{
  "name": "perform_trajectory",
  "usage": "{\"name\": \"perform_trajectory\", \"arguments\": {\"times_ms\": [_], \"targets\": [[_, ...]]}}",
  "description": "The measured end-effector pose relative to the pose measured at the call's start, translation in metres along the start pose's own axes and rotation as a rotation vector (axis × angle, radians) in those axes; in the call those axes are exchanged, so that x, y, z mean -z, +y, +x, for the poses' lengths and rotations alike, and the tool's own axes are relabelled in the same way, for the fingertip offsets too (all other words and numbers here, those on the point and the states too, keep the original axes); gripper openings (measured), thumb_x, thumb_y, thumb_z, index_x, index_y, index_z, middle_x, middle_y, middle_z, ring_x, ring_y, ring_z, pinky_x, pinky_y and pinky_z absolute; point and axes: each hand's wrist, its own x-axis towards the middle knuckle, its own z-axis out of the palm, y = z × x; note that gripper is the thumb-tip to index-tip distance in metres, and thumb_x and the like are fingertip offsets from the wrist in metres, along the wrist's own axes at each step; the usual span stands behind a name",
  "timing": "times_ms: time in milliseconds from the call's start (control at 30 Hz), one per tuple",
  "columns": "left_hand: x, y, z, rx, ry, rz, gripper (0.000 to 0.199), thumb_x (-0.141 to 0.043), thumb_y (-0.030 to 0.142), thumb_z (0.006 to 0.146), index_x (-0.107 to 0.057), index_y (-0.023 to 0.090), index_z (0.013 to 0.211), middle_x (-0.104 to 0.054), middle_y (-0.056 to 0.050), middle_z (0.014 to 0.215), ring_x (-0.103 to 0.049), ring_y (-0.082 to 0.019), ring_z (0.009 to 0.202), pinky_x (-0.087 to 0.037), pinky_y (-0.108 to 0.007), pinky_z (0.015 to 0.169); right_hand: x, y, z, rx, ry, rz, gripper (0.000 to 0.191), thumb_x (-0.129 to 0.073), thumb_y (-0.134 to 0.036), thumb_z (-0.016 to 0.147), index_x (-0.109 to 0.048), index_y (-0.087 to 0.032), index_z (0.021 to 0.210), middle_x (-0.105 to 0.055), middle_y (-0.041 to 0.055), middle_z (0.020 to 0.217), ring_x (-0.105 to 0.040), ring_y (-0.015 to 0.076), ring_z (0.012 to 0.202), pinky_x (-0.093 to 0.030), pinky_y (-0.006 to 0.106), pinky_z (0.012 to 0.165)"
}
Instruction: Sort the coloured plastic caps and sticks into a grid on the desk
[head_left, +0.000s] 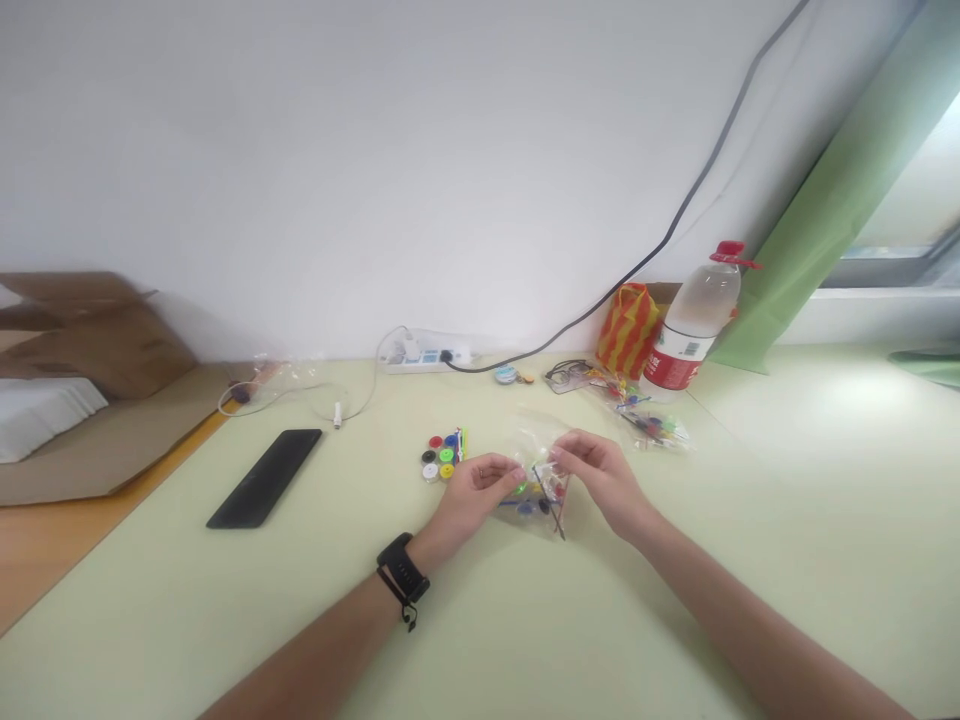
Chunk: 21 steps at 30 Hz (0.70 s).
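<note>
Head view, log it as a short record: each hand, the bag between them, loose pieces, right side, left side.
Left hand: pinching the left side of the clear bag
Right hand: pinching the bag's right side
Bag contents: small coloured pieces, some too blurred to identify
Loose pieces: six discs, red, blue, black, green, white, yellow; thin sticks alongside
Right side: upright bottle, red cap
Left side: flat black slab

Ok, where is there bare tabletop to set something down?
Between the black slab and the coloured discs; also right of the right hand, in front of the rear bag. Crowded: around the held bag, and near the bottle.
</note>
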Motion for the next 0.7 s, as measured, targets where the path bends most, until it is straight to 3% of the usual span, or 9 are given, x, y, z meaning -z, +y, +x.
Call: {"name": "perform_trajectory", "arguments": {"times_ms": [67, 200, 433, 700], "targets": [[0.000, -0.003, 0.000, 0.013, -0.013, 0.003, 0.033, -0.080, 0.046, 0.082, -0.077, 0.014, 0.089, -0.075, -0.008, 0.087, -0.068, -0.018, 0.079, -0.056, -0.029, 0.075, 0.003, -0.001, 0.002, 0.001, 0.035, 0.013, 0.034, -0.081, -0.051, 0.077, -0.069, -0.019, 0.081, -0.067, 0.0026, 0.081, -0.063, 0.0192, 0.078, -0.051, 0.033, 0.075], [0.001, -0.008, 0.001, 0.004, -0.082, -0.008, 0.031, -0.082, 0.044, 0.081, -0.076, 0.014, 0.084, -0.075, -0.007, 0.083, -0.066, -0.016, 0.075, -0.054, -0.028, 0.074, 0.005, -0.003, 0.001, -0.032, -0.039, -0.013, 0.033, -0.083, -0.048, 0.076, -0.073, -0.020, 0.089, -0.070, 0.0044, 0.092, -0.066, 0.0224, 0.089, -0.052, 0.035, 0.081], [0.002, -0.006, 0.000, -0.004, -0.099, -0.003, 0.030, -0.082, 0.041, 0.081, -0.072, 0.013, 0.080, -0.072, -0.006, 0.082, -0.064, -0.014, 0.073, -0.051, -0.026, 0.071, 0.001, -0.004, -0.001, -0.031, 0.065, 0.033, 0.035, -0.082, -0.053, 0.076, -0.074, -0.020, 0.081, -0.072, 0.0051, 0.082, -0.067, 0.0225, 0.084, -0.053, 0.035, 0.079], [0.000, 0.001, -0.001, -0.027, -0.041, 0.006, 0.029, -0.080, 0.042, 0.083, -0.071, 0.015, 0.083, -0.069, -0.004, 0.081, -0.062, -0.014, 0.073, -0.051, -0.026, 0.070, 0.001, -0.003, -0.001, -0.043, 0.020, -0.014, 0.038, -0.082, -0.056, 0.076, -0.075, -0.019, 0.083, -0.072, 0.0056, 0.084, -0.066, 0.0216, 0.082, -0.054, 0.036, 0.080]]}}
